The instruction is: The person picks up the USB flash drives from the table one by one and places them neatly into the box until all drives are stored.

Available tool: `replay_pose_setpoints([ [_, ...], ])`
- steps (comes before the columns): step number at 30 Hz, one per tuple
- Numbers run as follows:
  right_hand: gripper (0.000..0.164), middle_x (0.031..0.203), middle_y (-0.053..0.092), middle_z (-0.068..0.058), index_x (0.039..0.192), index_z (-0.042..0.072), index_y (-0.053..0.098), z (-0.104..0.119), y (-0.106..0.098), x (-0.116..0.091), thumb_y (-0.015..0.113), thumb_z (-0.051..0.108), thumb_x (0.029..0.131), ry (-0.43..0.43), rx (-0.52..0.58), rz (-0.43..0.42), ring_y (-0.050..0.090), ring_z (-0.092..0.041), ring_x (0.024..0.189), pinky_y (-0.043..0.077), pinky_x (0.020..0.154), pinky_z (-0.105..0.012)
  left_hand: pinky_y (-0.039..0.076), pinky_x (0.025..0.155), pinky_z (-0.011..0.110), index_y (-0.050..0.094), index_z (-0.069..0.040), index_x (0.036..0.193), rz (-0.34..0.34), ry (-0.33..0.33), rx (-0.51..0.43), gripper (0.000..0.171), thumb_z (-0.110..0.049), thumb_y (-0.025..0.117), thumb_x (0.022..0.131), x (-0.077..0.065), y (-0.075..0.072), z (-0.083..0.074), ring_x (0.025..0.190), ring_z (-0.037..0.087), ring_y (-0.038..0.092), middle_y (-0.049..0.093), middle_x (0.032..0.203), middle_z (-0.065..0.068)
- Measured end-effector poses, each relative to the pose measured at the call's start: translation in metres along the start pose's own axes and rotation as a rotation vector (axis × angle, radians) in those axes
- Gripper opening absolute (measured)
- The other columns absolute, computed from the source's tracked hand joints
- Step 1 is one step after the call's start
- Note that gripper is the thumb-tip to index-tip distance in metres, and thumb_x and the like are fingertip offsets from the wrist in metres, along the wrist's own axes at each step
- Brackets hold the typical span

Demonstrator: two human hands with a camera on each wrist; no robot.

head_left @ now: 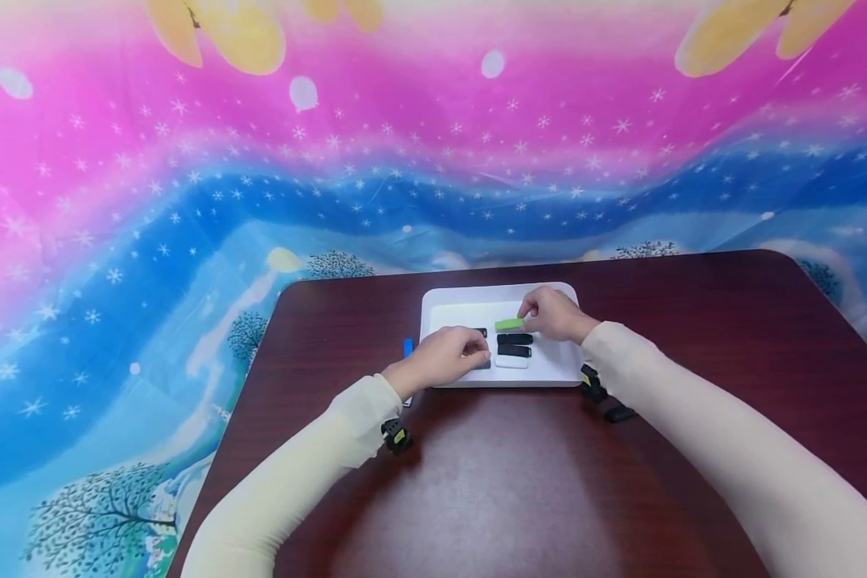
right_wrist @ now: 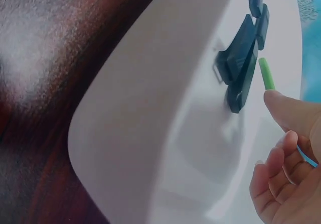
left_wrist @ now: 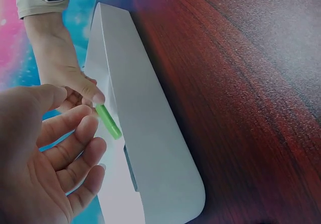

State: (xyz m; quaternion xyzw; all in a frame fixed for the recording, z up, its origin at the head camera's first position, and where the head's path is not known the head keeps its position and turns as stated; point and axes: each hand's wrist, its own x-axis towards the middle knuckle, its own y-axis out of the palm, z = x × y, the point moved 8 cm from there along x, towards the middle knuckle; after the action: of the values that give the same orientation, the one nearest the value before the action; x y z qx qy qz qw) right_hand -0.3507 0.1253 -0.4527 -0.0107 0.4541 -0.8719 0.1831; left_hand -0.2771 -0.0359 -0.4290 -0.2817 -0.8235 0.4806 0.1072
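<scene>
My right hand pinches a green USB stick by one end, over the far part of a white tray. In the right wrist view, the thumb lies on the end of the green stick and its other end points away from the hand. My left hand is over the tray's left side, its fingers loosely bent and holding nothing. Between the hands lie two black USB sticks and a white one in a column. Another dark piece is partly hidden behind the left hand.
A blue stick-shaped piece lies on the dark red table left of the tray, partly covered by the left wrist. To the tray's right, a black piece lies under the right forearm. A patterned cloth hangs behind the table.
</scene>
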Motion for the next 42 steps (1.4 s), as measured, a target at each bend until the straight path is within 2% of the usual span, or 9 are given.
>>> replay_pose_setpoints([
  [3,0.017,0.078,0.051,-0.003,0.102,0.0,0.074,-0.002,0.002,0.0,0.077,0.006,0.086,0.014,-0.015,0.003,0.046,-0.018,0.073,0.038,0.065,-0.029,0.05,0.083,0.028,0.075,-0.014,0.107,-0.001,0.004,-0.001,0.02,-0.027,0.06,0.101,0.0,0.001,0.0,0.085,0.009,0.061,0.072,0.094,-0.003],
  [7,0.017,0.082,0.057,-0.006,0.103,0.001,0.074,-0.004,0.003,0.001,0.076,0.005,0.087,0.031,-0.071,0.002,0.05,-0.02,0.076,0.042,0.069,-0.033,0.051,0.083,0.027,0.074,-0.015,0.107,-0.004,0.009,0.005,0.02,-0.027,0.06,0.101,0.001,0.001,0.0,0.085,0.009,0.061,0.072,0.094,-0.004],
  [11,0.016,0.087,0.063,-0.008,0.102,0.002,0.075,-0.005,0.003,0.001,0.073,0.004,0.086,0.019,-0.168,0.003,0.054,-0.022,0.081,0.044,0.076,-0.037,0.051,0.084,0.027,0.074,-0.017,0.106,-0.002,0.002,0.019,0.02,-0.029,0.06,0.101,0.001,0.002,0.0,0.086,0.007,0.062,0.072,0.095,-0.005],
  [16,0.016,0.091,0.065,-0.01,0.102,0.003,0.075,-0.004,0.004,0.001,0.07,0.003,0.086,0.004,-0.217,0.037,0.056,-0.023,0.084,0.046,0.079,-0.04,0.051,0.083,0.028,0.074,-0.017,0.106,0.003,-0.001,0.022,0.02,-0.03,0.059,0.102,0.002,0.004,0.001,0.086,0.007,0.062,0.072,0.095,-0.006],
  [20,0.019,0.1,0.067,-0.013,0.108,0.003,0.074,-0.002,0.003,-0.001,0.07,0.006,0.089,0.005,-0.196,0.073,0.058,-0.025,0.089,0.048,0.083,-0.041,0.051,0.083,0.027,0.074,-0.017,0.106,0.006,0.001,0.018,0.02,-0.029,0.059,0.102,0.001,0.005,0.001,0.085,0.007,0.061,0.072,0.095,-0.005],
  [24,0.023,0.105,0.07,-0.015,0.111,0.002,0.072,0.008,-0.004,-0.006,0.07,0.014,0.093,-0.029,-0.148,0.062,0.062,-0.025,0.092,0.05,0.083,-0.041,0.051,0.085,0.028,0.074,-0.016,0.107,0.008,0.002,-0.001,0.02,-0.029,0.059,0.102,0.0,0.004,0.0,0.087,0.008,0.062,0.072,0.097,-0.005],
  [32,0.024,0.094,0.072,-0.01,0.105,0.003,0.074,0.034,-0.023,-0.019,0.065,0.023,0.098,-0.122,-0.059,0.006,0.062,-0.02,0.082,0.049,0.072,-0.035,0.052,0.086,0.03,0.074,-0.014,0.109,-0.008,0.014,-0.039,0.021,-0.026,0.058,0.103,-0.003,-0.005,-0.001,0.088,0.009,0.063,0.073,0.099,-0.004],
  [38,0.022,0.095,0.074,-0.009,0.107,0.004,0.074,0.041,-0.03,-0.029,0.064,0.022,0.098,-0.159,-0.035,-0.026,0.064,-0.02,0.085,0.05,0.073,-0.034,0.053,0.086,0.031,0.074,-0.013,0.11,-0.017,0.03,-0.052,0.023,-0.027,0.058,0.103,-0.004,-0.01,-0.004,0.088,0.009,0.063,0.073,0.099,-0.003],
  [42,0.022,0.093,0.073,-0.008,0.106,0.005,0.075,0.043,-0.031,-0.035,0.064,0.023,0.099,-0.183,-0.021,-0.031,0.062,-0.02,0.08,0.048,0.07,-0.033,0.053,0.088,0.031,0.074,-0.013,0.113,-0.017,0.016,-0.052,0.024,-0.028,0.057,0.104,-0.008,-0.014,-0.006,0.09,0.009,0.064,0.073,0.102,-0.003],
])
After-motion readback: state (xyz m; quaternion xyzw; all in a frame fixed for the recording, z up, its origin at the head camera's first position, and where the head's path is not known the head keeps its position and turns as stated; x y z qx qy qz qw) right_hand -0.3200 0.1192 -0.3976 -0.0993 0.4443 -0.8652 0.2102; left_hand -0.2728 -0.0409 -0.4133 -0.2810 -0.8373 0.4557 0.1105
